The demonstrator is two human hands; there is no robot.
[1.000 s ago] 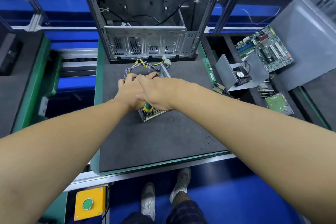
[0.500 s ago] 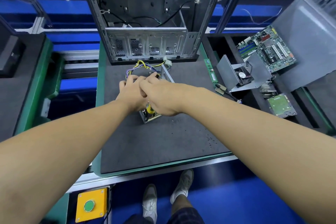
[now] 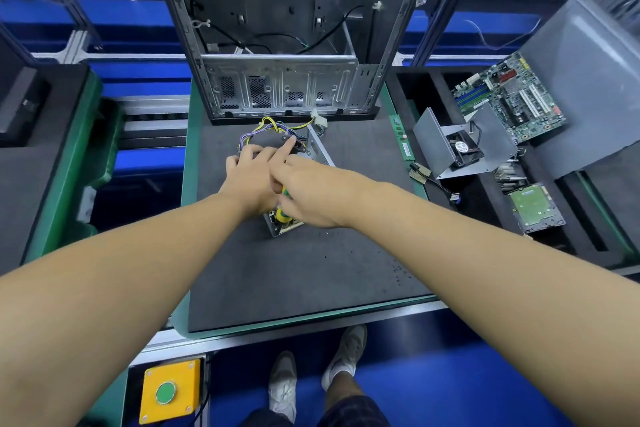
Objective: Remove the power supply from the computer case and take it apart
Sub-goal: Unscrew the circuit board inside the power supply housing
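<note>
Head | left hand (image 3: pixel 247 177) holds power supply (image 3: pixel 321 151) — right hand (image 3: pixel 311 194) grips screwdriver (image 3: pixel 284 212)

We see the power supply (image 3: pixel 320 152), an open grey metal shell, lying just in front of the case (image 3: pixel 277 87). Its yellow and purple wires (image 3: pixel 266 125) loop toward the case, which stands open-sided.
</note>
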